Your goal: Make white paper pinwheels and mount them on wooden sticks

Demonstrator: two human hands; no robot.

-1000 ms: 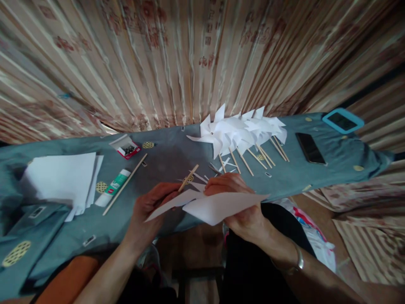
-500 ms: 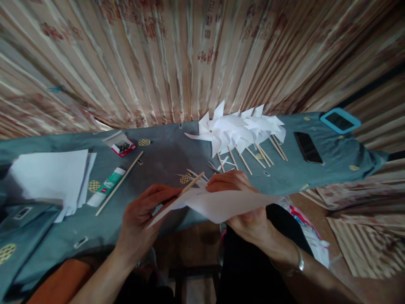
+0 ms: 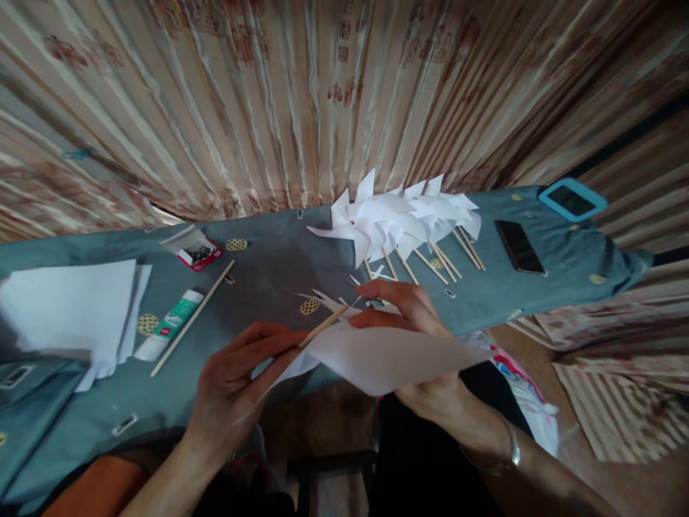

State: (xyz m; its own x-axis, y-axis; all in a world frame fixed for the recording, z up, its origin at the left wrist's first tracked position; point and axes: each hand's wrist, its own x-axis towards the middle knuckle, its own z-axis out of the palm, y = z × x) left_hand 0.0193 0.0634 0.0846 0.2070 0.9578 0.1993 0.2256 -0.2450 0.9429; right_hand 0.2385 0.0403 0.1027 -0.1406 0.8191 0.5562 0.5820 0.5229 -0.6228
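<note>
My left hand [image 3: 245, 370] is closed on a thin wooden stick [image 3: 323, 324] and the near edge of a white paper pinwheel [image 3: 377, 359]. The stick slants up to the right behind the paper. My right hand [image 3: 412, 309] is bent around the pinwheel's far side, its palm partly hidden by a curved blade. Two of its fingers reach toward the stick's tip, a little apart from each other; any small thing between them is too blurred to tell. Just beyond the hands lie narrow white paper strips [image 3: 323, 298].
Finished pinwheels [image 3: 387, 219] on sticks lie in an overlapping row at the back. To the left are a small red-and-white box of pins [image 3: 199, 251], a glue stick [image 3: 171, 323], a loose stick [image 3: 194, 316] and paper sheets [image 3: 69, 301]. A phone [image 3: 519, 246] and a blue-framed device [image 3: 573, 199] lie right.
My right hand's upper fingers have lifted off the paper and spread slightly near the stick's tip. The pinwheel has dipped a little toward me. My left hand keeps its hold.
</note>
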